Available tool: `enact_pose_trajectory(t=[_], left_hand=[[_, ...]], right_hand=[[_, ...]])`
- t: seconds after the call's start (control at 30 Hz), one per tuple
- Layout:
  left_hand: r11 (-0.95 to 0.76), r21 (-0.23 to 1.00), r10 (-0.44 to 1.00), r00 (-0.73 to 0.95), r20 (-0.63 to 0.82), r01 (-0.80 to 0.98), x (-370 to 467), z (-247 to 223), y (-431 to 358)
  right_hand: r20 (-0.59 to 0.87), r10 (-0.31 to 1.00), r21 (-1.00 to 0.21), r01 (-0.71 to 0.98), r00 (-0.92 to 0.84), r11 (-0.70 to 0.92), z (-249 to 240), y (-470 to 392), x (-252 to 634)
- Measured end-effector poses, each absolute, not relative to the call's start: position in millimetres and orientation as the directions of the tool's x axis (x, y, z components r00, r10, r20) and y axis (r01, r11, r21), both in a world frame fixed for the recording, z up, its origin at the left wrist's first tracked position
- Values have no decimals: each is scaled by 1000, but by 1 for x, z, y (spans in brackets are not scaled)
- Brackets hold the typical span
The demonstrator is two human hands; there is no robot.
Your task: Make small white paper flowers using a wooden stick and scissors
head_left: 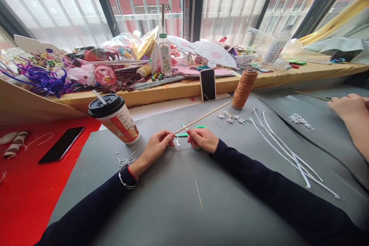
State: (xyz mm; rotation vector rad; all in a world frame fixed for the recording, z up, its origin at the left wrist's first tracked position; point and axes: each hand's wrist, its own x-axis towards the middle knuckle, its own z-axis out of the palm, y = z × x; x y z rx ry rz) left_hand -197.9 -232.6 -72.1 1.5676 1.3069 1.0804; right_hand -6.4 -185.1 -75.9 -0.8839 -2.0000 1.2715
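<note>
The left hand (158, 144) pinches a stick (201, 118) pointing to two o'clock. The right hand (203, 139) curls, its hold unclear, green scissors (201, 127) at its twelve o'clock.

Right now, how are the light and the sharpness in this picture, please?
Head view: bright daylight whitens the windows; head view: wide-angle distortion seemingly leans the paper cup and twine spool outward; head view: the wooden stick looks fairly sharp.
</note>
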Motion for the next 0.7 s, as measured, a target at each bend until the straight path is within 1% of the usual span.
enact_pose_trajectory(t=[0.03,0.07,0.1,0.13,0.17,0.2,0.23,0.27,0.3,0.33,0.37,0.47,0.53,0.7], left_hand=[[-144,942,989,86,124,303,-198,-72,-232],[-154,938,987,87,133,311,-198,-73,-232],[-166,931,985,100,141,324,-198,-73,-233],[-182,921,981,122,148,343,-197,-73,-234],[-202,907,977,146,158,370,-197,-72,-235],[-226,888,970,172,170,401,-195,-71,-237],[-252,867,963,196,182,430,-194,-70,-239],[-275,848,957,216,195,454,-193,-69,-241],[-293,833,951,232,203,470,-192,-68,-243],[-302,825,948,242,207,478,-191,-67,-245],[-304,824,947,245,208,478,-190,-66,-246],[-274,855,955,232,187,440,-189,-65,-247],[-244,893,961,217,170,379,-187,-65,-247],[-170,963,973,190,131,208,-183,-59,-251]], right_hand=[[205,800,-866,278,-564,417,-73,-187,-5],[312,791,-783,329,-526,528,-70,-189,-4],[437,754,-673,377,-490,636,-67,-191,-3],[549,689,-542,425,-474,725,-65,-192,-2],[628,605,-402,462,-489,791,-63,-193,-3],[668,523,-270,482,-529,833,-63,-193,-3],[670,460,-165,487,-582,858,-63,-194,-4],[646,421,-96,479,-637,873,-64,-194,-5],[608,407,-66,468,-681,881,-65,-195,-6],[566,416,-73,460,-711,885,-66,-196,-7],[523,442,-109,457,-728,882,-66,-197,-7],[432,521,-278,441,-736,853,-64,-200,-6],[423,529,-361,399,-736,843,-60,-202,-5],[458,548,-468,334,-700,818,-54,-203,-6]])
